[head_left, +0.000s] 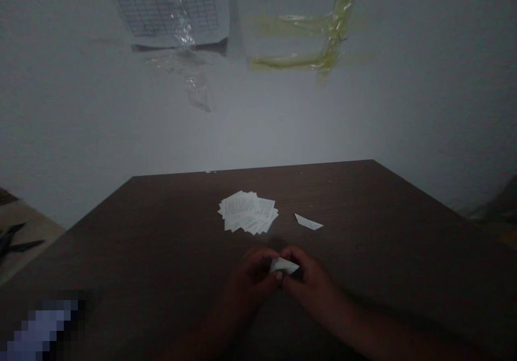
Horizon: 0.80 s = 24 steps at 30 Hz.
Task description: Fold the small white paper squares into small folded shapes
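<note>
Between my two hands is a small folded piece of printed paper, held just above the table's near part. My left hand pinches its left side, thumb in front and fingers behind. From the other side my right hand grips it too, the fingertips of both hands almost meeting. Beyond them lies a fanned pile of printed paper squares. To the right of the pile rests a folded paper strip with slanted ends.
The dark brown table reaches back to a pale wall. A taped printed sheet and yellow tape are on the wall. A pixelated, bluish object lies at the near left. Dark chair-like legs show beyond the left edge.
</note>
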Motion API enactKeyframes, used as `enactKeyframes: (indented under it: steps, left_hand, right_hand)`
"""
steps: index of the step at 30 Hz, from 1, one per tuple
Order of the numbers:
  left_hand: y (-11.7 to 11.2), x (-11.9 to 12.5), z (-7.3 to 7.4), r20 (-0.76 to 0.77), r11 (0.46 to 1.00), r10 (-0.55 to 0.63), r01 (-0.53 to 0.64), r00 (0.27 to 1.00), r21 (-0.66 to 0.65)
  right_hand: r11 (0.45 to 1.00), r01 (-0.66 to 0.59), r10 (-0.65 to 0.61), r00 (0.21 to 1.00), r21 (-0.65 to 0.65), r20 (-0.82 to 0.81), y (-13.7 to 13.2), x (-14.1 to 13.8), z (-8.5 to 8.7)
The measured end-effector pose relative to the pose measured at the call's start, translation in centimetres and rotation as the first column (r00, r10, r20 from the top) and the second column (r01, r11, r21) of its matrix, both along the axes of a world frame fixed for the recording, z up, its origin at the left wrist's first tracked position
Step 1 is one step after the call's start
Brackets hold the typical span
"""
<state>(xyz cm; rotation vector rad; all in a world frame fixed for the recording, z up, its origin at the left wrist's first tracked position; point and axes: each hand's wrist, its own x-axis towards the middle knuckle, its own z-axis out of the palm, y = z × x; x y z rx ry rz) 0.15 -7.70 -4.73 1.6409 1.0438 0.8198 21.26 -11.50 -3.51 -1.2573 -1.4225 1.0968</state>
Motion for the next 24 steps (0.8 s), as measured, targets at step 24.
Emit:
enactKeyframes:
  steps: [24]
  left_hand:
    - [-0.3, -1.5, 5.3, -0.27, 0.988, -0.052, 0.089, 0.961, 0.127]
  right_hand:
    - [0.986, -0.072, 0.063, 0.996, 0.149, 0.067, 0.7, 2.4, 0.6]
